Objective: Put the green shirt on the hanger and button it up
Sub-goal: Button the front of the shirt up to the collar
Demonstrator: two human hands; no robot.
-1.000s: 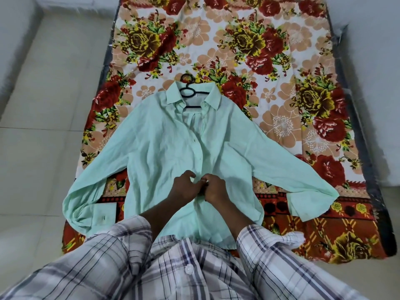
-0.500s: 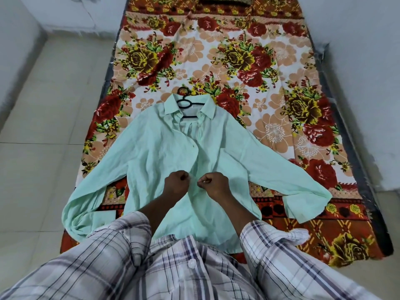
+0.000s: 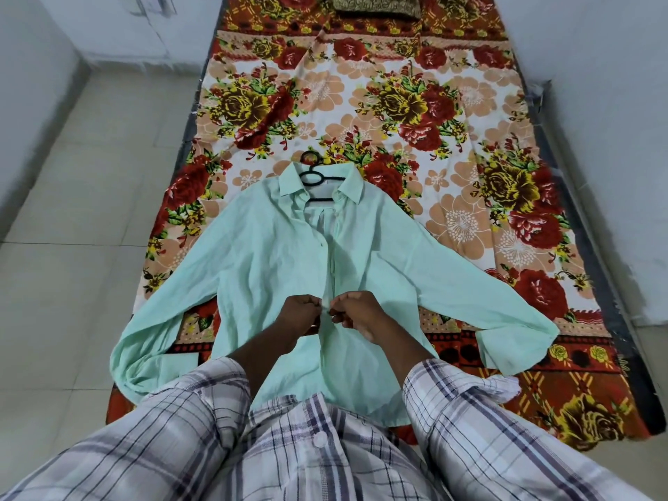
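A pale green shirt (image 3: 260, 254) lies flat, front up, on the near half of a flower-print bed (image 3: 397, 103), with its sleeves spread toward the left and right edges. A black hanger (image 3: 313, 177) sits inside the collar. The left hand (image 3: 302, 314) and right hand (image 3: 356, 312), fingers curled, each pinch a front edge at mid-shirt.

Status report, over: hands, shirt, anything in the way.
Left hand and right hand pinching green shirt front edges, midway down. Shirt flat on floral sheet, hanger in collar, top gaping open. Nothing lying across the front.
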